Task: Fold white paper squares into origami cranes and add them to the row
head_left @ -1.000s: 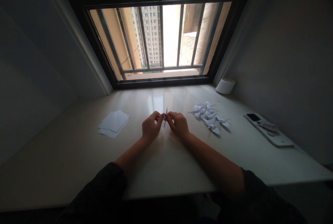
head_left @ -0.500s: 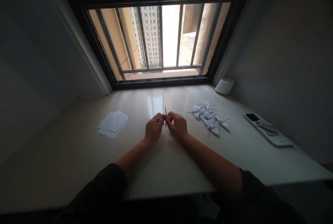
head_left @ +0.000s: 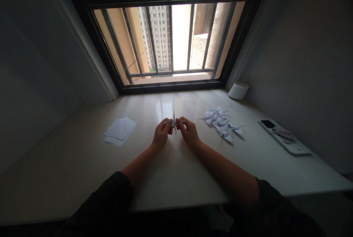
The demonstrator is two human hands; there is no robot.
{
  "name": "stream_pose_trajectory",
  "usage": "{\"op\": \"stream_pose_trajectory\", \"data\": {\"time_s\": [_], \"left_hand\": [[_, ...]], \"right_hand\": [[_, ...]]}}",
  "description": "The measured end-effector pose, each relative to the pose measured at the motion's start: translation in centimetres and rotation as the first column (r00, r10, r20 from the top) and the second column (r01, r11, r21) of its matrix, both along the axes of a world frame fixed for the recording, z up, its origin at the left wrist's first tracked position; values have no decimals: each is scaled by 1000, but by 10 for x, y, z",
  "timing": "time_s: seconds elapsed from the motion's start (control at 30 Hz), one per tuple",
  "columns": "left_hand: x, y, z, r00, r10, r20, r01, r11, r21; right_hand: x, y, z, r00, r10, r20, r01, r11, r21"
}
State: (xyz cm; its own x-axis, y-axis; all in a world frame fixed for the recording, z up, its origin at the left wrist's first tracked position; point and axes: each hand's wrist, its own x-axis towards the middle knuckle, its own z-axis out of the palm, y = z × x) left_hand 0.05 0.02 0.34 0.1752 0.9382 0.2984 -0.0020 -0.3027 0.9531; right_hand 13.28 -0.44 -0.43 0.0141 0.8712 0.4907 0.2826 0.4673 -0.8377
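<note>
Between my two hands, over the middle of the white sill, is a white paper crane (head_left: 174, 122) with its thin points facing away from me and toward me. My left hand (head_left: 162, 131) pinches its left wing between thumb and fingers. On the other side, my right hand (head_left: 188, 130) grips the right wing the same way. Parts of both wings are hidden by my fingers. To the right lies a pile of several folded paper cranes (head_left: 220, 121). A stack of white paper squares (head_left: 121, 128) rests at the left.
A phone (head_left: 284, 137) with a patterned attachment on its back lies at the far right. In the back right corner stands a white cylindrical object (head_left: 238, 91). A dark-framed, barred window (head_left: 171, 88) bounds the pale sill (head_left: 165, 185) at the back.
My hands have drawn slightly apart, the left one moving a little left. More of the crane's middle body now shows between them.
</note>
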Motion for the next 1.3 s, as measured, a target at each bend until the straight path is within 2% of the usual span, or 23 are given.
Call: {"op": "stream_pose_trajectory", "data": {"time_s": [0.27, 0.4, 0.57, 0.73, 0.97, 1.17, 1.3], "left_hand": [[-3, 5, -5, 991, -19, 133, 32, 995, -97], [-2, 5, -5, 978, -11, 208, 44, 987, -155], [-2, 3, -2, 980, 27, 196, -1, 991, -130], [-2, 3, -2, 982, 66, 176, -44, 991, -130], [-3, 3, -3, 976, 52, 212, -31, 994, -101], [-6, -3, 6, 1000, -3, 5, 3, 1000, 5], [-7, -1, 4, 999, -15, -38, 15, 1000, 4]], "right_hand": [[-2, 6, -5, 957, 79, -278, -97, 994, -54], [-3, 5, -3, 941, 83, -328, -113, 991, -71], [-4, 3, 0, 924, 67, -375, -105, 991, -82], [-5, 3, -1, 929, 38, -367, -81, 991, -103], [-4, 4, -2, 917, 56, -394, -105, 989, -103], [2, 8, -2, 940, 58, -337, -94, 991, -94], [5, 11, -5, 968, 15, -251, -40, 995, -95]]}}
